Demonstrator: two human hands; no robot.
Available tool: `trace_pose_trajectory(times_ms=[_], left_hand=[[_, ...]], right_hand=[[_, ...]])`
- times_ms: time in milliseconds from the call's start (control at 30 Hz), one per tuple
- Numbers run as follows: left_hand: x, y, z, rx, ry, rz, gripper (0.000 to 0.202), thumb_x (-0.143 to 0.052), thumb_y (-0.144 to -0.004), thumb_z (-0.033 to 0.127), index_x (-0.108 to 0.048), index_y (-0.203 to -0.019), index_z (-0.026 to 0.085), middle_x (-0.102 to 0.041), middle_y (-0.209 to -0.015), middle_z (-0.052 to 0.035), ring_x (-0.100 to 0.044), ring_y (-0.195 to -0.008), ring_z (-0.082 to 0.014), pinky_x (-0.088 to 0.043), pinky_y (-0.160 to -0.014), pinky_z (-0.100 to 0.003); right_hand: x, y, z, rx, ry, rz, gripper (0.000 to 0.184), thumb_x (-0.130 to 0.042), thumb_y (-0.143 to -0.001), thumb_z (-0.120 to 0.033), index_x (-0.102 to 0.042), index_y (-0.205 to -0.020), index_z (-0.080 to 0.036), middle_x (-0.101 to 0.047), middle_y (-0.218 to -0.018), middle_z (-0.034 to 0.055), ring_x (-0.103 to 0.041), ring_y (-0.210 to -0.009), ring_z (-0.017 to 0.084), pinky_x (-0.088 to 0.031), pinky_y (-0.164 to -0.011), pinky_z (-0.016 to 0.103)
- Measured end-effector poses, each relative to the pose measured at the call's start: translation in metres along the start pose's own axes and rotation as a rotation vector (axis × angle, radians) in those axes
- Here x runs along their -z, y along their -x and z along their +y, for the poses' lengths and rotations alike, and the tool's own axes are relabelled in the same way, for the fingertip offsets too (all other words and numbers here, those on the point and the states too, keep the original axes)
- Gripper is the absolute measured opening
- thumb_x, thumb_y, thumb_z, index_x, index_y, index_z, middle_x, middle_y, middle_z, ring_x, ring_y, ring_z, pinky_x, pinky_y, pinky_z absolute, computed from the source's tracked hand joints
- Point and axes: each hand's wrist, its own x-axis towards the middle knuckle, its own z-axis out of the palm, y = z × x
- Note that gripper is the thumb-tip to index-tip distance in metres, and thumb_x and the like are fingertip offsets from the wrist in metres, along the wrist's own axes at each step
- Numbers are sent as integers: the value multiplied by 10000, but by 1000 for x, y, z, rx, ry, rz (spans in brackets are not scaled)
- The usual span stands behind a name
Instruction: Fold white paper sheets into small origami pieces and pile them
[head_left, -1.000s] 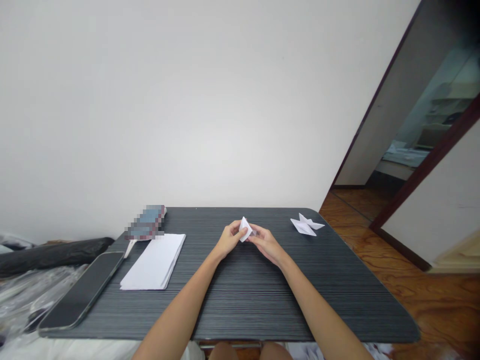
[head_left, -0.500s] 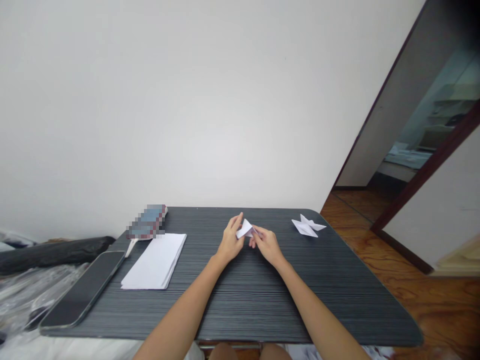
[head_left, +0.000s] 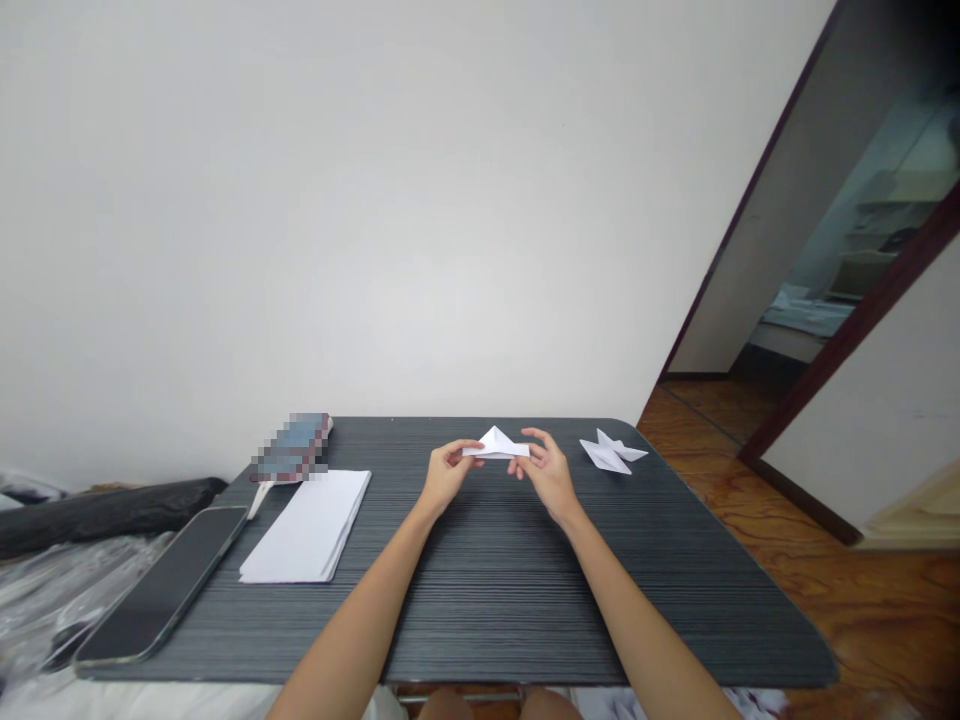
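Note:
Both of my hands hold a small folded white paper piece [head_left: 496, 444] just above the dark striped table [head_left: 480, 590], near its far middle. My left hand [head_left: 446, 473] pinches the paper's left end and my right hand [head_left: 547, 470] pinches its right end, so the paper is stretched out wide between them with a small peak on top. A finished folded white paper shape [head_left: 611, 452] lies on the table to the right of my right hand.
A stack of white paper sheets [head_left: 311, 524] lies on the left part of the table. A dark phone [head_left: 161, 583] rests at the left edge, and a pixelated box [head_left: 292, 446] stands behind the sheets. A doorway and wooden floor are at the right.
My hands have moved apart, pulling the folded paper from a compact upright piece into a wide flat shape with a peak in the middle.

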Motion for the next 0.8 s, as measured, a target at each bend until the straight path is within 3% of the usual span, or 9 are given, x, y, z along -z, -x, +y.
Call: trace_pose_trajectory(times_ms=[100,167,267,367,533,800], left_hand=[[0,1,0,-1,18,-18,180,-579,-628,200,-604,-782,111,-614,-861,-58,-595,-730,-167,-491,-705,-313],[-1,2,0,4,54,-40,281,-590,-635,225,-557,-898,132,-584,-926,-63,-586,-730,-162,-508,-621,-296],[-3,3,1,22,76,-108,397,-596,-650,272,-493,-1010,143,-551,-977,-86,-576,-716,-166,-502,-498,-257],[-4,2,1,-13,55,-129,343,-594,-657,295,-541,-940,109,-556,-952,-92,-557,-770,-178,-505,-542,-262],[-3,1,-2,-71,36,-86,300,-605,-647,298,-560,-881,116,-568,-917,-66,-553,-796,-175,-495,-635,-282],[-2,3,2,-89,0,-115,306,-589,-661,307,-568,-900,116,-576,-911,-73,-552,-763,-166,-473,-630,-273]], right_hand=[[-2,1,3,50,74,4,219,-518,-683,-198,-429,-882,-180,-545,-573,-28,-500,-453,89,-364,-422,208],[-4,3,4,79,141,-37,154,-501,-702,-215,-444,-840,-180,-542,-613,-13,-523,-490,97,-378,-428,208],[-7,5,4,102,150,-55,225,-510,-703,-220,-423,-909,-199,-555,-729,5,-552,-546,104,-421,-466,216],[-8,4,0,119,42,18,291,-546,-680,-217,-386,-924,-224,-554,-824,10,-572,-622,111,-472,-556,243],[-3,0,-2,97,-41,114,165,-571,-675,-236,-478,-802,-189,-561,-834,19,-581,-688,120,-481,-699,295],[1,1,-8,-63,-270,87,140,-595,-666,-283,-566,-741,-169,-611,-776,36,-585,-685,146,-492,-650,313]])
